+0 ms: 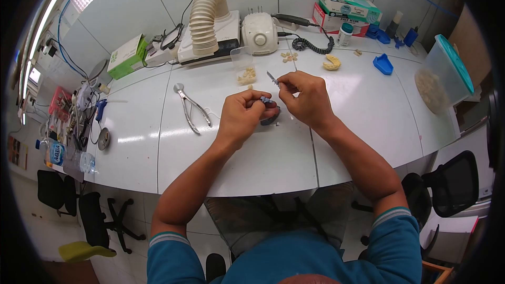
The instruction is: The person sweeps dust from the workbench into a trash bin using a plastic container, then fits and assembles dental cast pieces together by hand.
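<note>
Near the middle of the white table, my left hand is closed on a small blue-grey piece between thumb and fingers. Just to its right and slightly higher, my right hand pinches a thin pointed metal blade, its tip directed up and left. The blade and the piece are apart. A dark object lies under the left fingers, partly hidden by them. Past my hands, a clear plastic box holds small yellowish pieces.
Pliers lie left of my hands. Behind stand a machine with a ribbed hose and a white round unit. A yellow dental model, a blue tray and a lidded tub are on the right, bottles far left.
</note>
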Available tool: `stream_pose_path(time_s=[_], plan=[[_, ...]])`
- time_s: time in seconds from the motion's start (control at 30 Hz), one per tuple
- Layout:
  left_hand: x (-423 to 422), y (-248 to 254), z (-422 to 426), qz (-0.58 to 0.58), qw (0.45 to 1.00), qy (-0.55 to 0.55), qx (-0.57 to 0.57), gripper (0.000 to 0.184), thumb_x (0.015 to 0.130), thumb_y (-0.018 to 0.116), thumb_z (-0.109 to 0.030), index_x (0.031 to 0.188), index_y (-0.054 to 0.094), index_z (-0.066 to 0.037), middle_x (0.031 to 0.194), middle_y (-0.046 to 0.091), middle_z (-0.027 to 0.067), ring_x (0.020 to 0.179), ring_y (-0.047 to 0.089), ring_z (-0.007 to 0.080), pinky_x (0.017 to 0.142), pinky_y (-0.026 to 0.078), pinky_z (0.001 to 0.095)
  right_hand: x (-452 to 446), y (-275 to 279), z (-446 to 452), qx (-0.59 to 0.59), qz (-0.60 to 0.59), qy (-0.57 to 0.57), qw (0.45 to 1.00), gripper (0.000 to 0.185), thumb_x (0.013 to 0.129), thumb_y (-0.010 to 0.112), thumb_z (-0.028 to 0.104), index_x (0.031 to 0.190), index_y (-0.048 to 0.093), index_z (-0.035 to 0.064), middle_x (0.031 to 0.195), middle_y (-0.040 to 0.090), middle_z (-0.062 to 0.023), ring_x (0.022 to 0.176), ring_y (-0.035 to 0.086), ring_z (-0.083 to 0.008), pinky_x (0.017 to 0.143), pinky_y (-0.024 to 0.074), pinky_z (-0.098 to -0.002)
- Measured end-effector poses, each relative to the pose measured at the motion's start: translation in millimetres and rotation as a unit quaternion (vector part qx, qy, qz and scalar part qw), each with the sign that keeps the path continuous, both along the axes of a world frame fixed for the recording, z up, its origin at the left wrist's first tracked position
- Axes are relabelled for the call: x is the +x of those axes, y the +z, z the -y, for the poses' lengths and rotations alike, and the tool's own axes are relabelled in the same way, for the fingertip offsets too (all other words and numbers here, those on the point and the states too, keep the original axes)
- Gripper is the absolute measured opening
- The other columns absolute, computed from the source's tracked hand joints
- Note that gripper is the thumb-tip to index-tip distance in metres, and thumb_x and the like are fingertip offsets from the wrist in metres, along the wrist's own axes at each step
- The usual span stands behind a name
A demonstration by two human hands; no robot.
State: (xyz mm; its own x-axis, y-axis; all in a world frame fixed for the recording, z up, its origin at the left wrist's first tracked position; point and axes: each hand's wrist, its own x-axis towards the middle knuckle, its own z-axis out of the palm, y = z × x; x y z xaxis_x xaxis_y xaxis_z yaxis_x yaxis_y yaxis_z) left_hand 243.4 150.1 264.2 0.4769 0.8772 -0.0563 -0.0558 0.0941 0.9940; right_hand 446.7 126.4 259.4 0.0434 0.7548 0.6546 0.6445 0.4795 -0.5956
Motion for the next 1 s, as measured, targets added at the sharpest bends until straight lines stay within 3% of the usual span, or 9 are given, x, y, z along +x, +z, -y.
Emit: stream_pose_path(time_s=[0.13, 0.23, 0.33, 0.53, 0.83, 1.0], plan=[[0.1, 2.0, -1.1, 0.002, 1.0, 0.008, -0.017, 0.028, 0.106, 0.053, 0.002, 0.126, 0.067, 0.014, 0.115, 0.076, 0.0237, 0.103, 0.081, 0.0265, 0.098, 0.066, 0.0308, 21.5, 3.0, -0.5, -0.045, 0.125, -0.079, 0.988, 0.011, 0.089, 0.075, 0.005, 0.099, 0.079, 0.0066, 0.093, 0.076, -0.0105, 0.079, 0.075, -0.0315, 0.072, 0.0591, -0.0431], [-0.7, 2.3, -2.3, 0.002, 1.0, 0.009, -0.019, 0.028, 0.106, 0.052, 0.002, 0.127, 0.067, 0.014, 0.115, 0.076, 0.024, 0.103, 0.081, 0.0263, 0.098, 0.066, 0.0303, 30.0, 1.7, 2.2, -0.088, 0.182, -0.069, 0.977, 0.016, 0.09, 0.076, 0.006, 0.106, 0.079, 0.0071, 0.097, 0.076, -0.01, 0.085, 0.076, -0.031, 0.075, 0.0593, -0.0428], [-0.7, 1.6, -3.2, 0.004, 1.0, 0.008, -0.018, 0.028, 0.106, 0.052, 0.002, 0.127, 0.067, 0.015, 0.114, 0.076, 0.0241, 0.103, 0.081, 0.0258, 0.097, 0.067, 0.0299, 25.3, 0.6, 4.6, -0.04, 0.152, -0.042, 0.987, 0.019, 0.091, 0.078, 0.008, 0.11, 0.08, 0.008, 0.098, 0.077, -0.0106, 0.087, 0.075, -0.0308, 0.078, 0.0593, -0.0422], [-2.6, -1.0, -4.1, 0.0, 1.0, -0.014, 0.0, 0.03, 0.107, 0.054, 0.0, 0.132, 0.066, 0.013, 0.117, 0.077, 0.0214, 0.106, 0.08, 0.0235, 0.097, 0.067, 0.0288, 7.0, 9.8, 14.7, -0.017, 0.033, 0.151, 0.988, 0.02, 0.09, 0.081, 0.005, 0.11, 0.082, 0.006, 0.1, 0.079, -0.0126, 0.087, 0.075, -0.027, 0.08, 0.06, -0.0386], [-0.2, 0.3, 2.7, 0.03, 0.997, -0.048, 0.051, 0.033, 0.11, 0.065, -0.008, 0.137, 0.066, 0.011, 0.118, 0.078, 0.0191, 0.105, 0.079, 0.0226, 0.094, 0.067, 0.0308, 10.4, 9.4, 16.4, -0.177, -0.156, 0.146, 0.961, 0.016, 0.095, 0.081, 0.007, 0.108, 0.081, -0.0023, 0.09, 0.082, -0.01, 0.084, 0.076, -0.0133, 0.081, 0.0598, -0.0301], [-4.4, -2.7, 0.0, -0.004, 0.995, -0.024, 0.096, 0.033, 0.108, 0.071, -0.012, 0.135, 0.068, 0.006, 0.116, 0.079, 0.0146, 0.105, 0.079, 0.0209, 0.09, 0.066, 0.0316, 11.7, 12.3, 19.3, -0.23, -0.158, 0.163, 0.946, 0.017, 0.099, 0.078, 0.007, 0.112, 0.081, -0.0026, 0.096, 0.083, -0.0121, 0.091, 0.077, -0.0142, 0.085, 0.0604, -0.0302]])
